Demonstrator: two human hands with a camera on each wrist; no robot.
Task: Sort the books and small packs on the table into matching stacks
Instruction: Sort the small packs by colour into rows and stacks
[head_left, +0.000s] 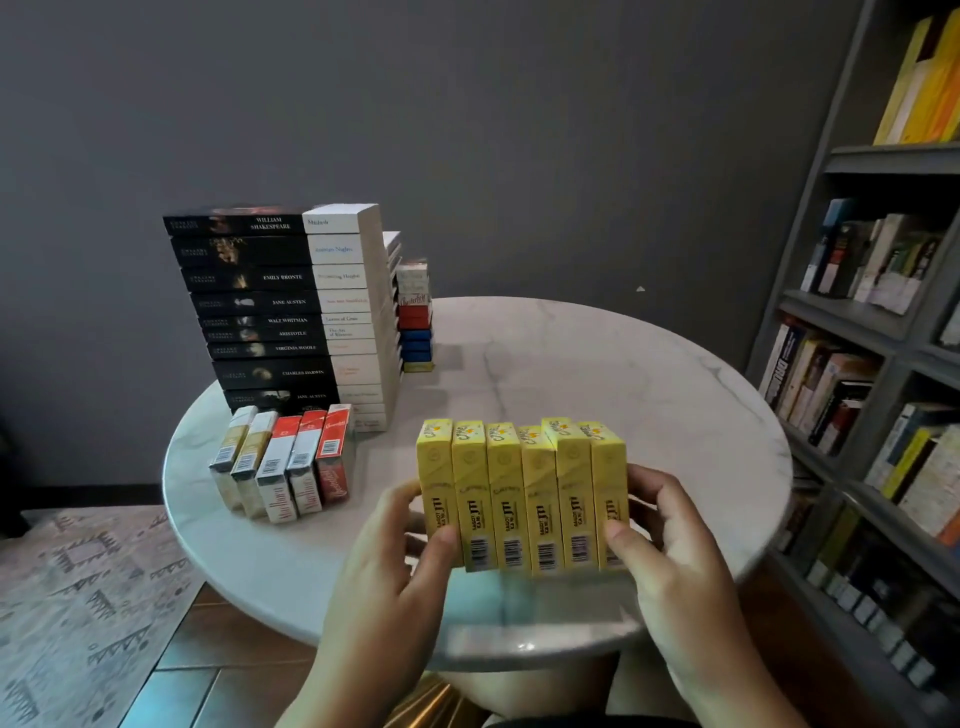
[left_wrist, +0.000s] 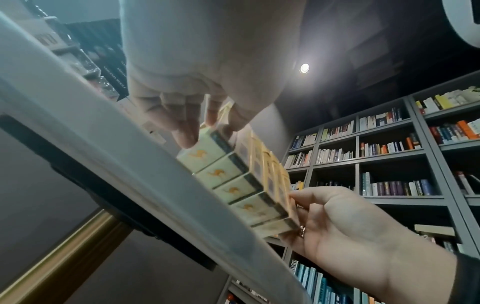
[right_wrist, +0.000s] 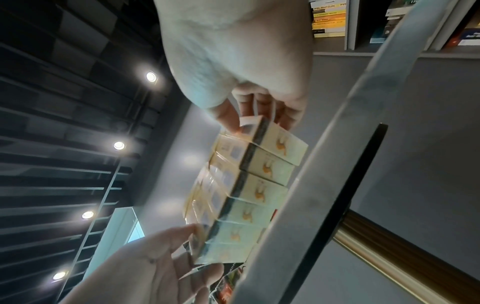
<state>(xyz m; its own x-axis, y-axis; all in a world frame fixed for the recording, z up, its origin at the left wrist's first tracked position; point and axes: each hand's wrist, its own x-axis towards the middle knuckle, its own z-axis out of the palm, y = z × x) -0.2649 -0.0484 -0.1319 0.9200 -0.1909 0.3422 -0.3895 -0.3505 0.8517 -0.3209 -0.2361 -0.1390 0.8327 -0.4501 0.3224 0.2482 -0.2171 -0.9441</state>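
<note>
Standing upright side by side, six yellow packs (head_left: 522, 496) sit squeezed between left hand (head_left: 395, 558) and right hand (head_left: 670, 540) grips.

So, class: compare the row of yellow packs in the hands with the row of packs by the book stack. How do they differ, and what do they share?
The row of yellow packs is all one colour; the mixed row has gold, white-and-red and red packs.
The yellow row counts six packs, the mixed row five.
The left hand and right hand grip the yellow row at its ends; nothing touches the mixed row.
Both rows have packs on end, side by side, on the table.
</note>
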